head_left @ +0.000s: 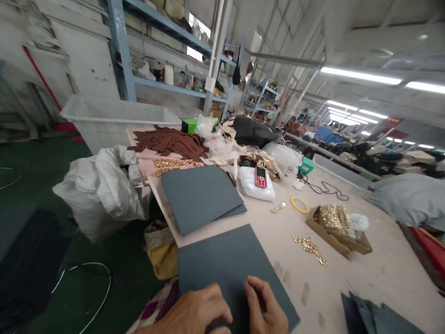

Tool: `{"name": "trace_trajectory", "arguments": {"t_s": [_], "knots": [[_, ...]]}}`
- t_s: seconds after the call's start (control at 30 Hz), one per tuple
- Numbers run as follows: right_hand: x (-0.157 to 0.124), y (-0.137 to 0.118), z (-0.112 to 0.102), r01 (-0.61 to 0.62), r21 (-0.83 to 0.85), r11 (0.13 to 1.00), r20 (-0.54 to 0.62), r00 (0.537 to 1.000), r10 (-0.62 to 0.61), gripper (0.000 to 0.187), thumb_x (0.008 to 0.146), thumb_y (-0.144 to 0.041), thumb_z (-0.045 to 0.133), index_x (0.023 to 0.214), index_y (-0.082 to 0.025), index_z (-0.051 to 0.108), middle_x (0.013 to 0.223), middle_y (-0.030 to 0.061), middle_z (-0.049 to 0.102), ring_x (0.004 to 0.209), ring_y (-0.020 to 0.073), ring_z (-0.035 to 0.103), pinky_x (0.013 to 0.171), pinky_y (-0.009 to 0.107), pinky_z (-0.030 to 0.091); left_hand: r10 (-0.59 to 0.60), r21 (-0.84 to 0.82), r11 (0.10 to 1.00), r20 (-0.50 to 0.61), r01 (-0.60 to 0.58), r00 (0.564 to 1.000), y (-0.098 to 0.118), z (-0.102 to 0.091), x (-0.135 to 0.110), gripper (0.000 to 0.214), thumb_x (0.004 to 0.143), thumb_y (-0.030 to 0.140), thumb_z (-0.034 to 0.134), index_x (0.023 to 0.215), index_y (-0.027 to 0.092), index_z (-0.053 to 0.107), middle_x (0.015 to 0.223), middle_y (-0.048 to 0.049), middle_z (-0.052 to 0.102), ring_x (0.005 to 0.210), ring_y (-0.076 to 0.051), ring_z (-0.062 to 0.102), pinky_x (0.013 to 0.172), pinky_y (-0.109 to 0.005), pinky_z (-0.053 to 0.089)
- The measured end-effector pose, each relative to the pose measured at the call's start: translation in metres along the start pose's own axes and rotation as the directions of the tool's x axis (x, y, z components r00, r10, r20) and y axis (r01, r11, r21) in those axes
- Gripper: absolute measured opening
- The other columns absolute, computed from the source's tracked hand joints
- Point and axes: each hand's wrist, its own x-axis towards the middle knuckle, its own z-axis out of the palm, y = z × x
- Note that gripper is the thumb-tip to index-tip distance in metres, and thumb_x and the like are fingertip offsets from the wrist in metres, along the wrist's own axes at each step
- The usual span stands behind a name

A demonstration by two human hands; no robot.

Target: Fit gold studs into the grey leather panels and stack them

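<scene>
A dark grey flat sheet [222,264] lies on the pale worktable [347,283] right in front of me. My left hand [194,311] rests on its near edge with fingers curled and pressing down. My right hand [266,308] sits beside it on the same sheet, fingers bent in a pinch against the surface. A stack of similar grey sheets [201,195] lies further back on the table. More grey pieces [375,315] show at the lower right.
A cardboard box of gold chain [335,227], loose gold chain [309,246], a yellow ring [299,204], a red phone on a white bag [260,177], brown strips [170,141], a white sack [100,190], a white bin [111,118] and blue shelving [167,51] surround the table.
</scene>
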Motion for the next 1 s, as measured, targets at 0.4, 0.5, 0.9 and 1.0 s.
{"name": "trace_trajectory", "arguments": {"t_s": [0.4, 0.5, 0.9, 1.0], "knots": [[0.005, -0.015, -0.012, -0.417, 0.135, 0.899, 0.525, 0.8, 0.292, 0.043, 0.072, -0.058, 0.072, 0.082, -0.016, 0.071, 0.068, 0.0051, 0.069, 0.063, 0.0177, 0.065, 0.061, 0.026, 0.055, -0.169, -0.905, 0.407, 0.056, 0.121, 0.984, -0.046, 0.014, -0.046, 0.037, 0.083, 0.046, 0.068, 0.108, 0.019, 0.065, 0.095, -0.0034, 0.068, 0.088, -0.021, 0.061, 0.085, -0.035, 0.047], [0.005, -0.024, -0.014, -0.494, 0.15, 0.856, 0.623, 0.72, 0.306, 0.038, 0.071, -0.053, 0.075, 0.077, -0.015, 0.07, 0.063, 0.0029, 0.065, 0.058, 0.0148, 0.06, 0.054, 0.023, 0.051, -0.077, -0.955, 0.279, 0.079, 0.097, 0.994, -0.027, 0.013, -0.028, 0.048, 0.081, 0.049, 0.071, 0.118, 0.019, 0.064, 0.102, -0.0064, 0.07, 0.094, -0.023, 0.064, 0.09, -0.039, 0.048], [0.006, -0.034, -0.004, -0.494, 0.13, 0.859, 0.667, 0.685, 0.293, 0.024, 0.077, -0.039, 0.068, 0.075, -0.016, 0.065, 0.059, -0.002, 0.058, 0.052, 0.0098, 0.053, 0.045, 0.017, 0.045, -0.271, -0.928, 0.273, 0.179, 0.254, 0.946, -0.023, 0.014, -0.007, 0.055, 0.076, 0.06, 0.07, 0.106, 0.014, 0.07, 0.088, -0.0063, 0.072, 0.079, -0.02, 0.063, 0.069, -0.026, 0.049], [0.004, -0.036, -0.001, -0.487, 0.111, 0.866, 0.636, 0.705, 0.314, 0.022, 0.078, -0.038, 0.065, 0.076, -0.017, 0.061, 0.058, -0.0023, 0.057, 0.051, 0.0104, 0.053, 0.044, 0.017, 0.045, -0.289, -0.896, 0.338, 0.192, 0.287, 0.938, -0.022, 0.011, -0.005, 0.056, 0.079, 0.062, 0.065, 0.11, 0.015, 0.069, 0.089, -0.0063, 0.073, 0.081, -0.023, 0.066, 0.073, -0.03, 0.053]]}}
